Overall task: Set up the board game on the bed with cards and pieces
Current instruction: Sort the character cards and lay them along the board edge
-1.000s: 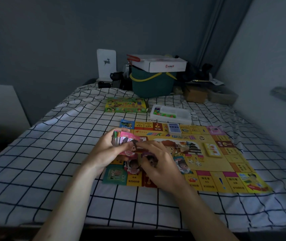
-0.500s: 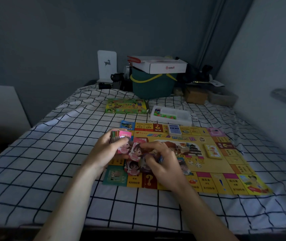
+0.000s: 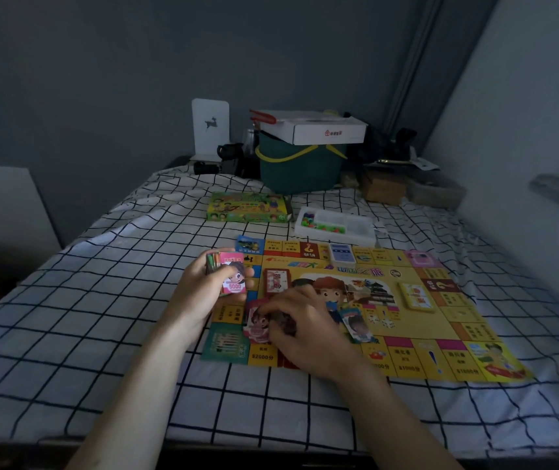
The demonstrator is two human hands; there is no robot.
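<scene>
Head view: left hand (image 3: 200, 293) grips a card stack (image 3: 226, 273) while right hand (image 3: 300, 329), fingers curled, pinches cards (image 3: 257, 322) onto the board (image 3: 407, 320), likely mid-deal, another pile next.

Bedroom in a home, dim light. A bed (image 3: 67, 317) fills nearly the whole floor, covered with a white sheet checked in dark lines, its right edge pushed against a pale wall (image 3: 525, 113). Grey-blue wall behind the far edge; a curtain (image 3: 417, 62) hangs at the far right corner. Household clutter sits along the far edge: a green basket (image 3: 300, 171) with a yellow handle, a white cardboard box (image 3: 319, 128) resting on top of it, a white stand with a deer mark (image 3: 210, 128), and small brown boxes (image 3: 383, 189). A board game (image 3: 356, 310) lies spread on the sheet, game box (image 3: 249, 207) and plastic tray (image 3: 337, 225) just beyond it.
</scene>
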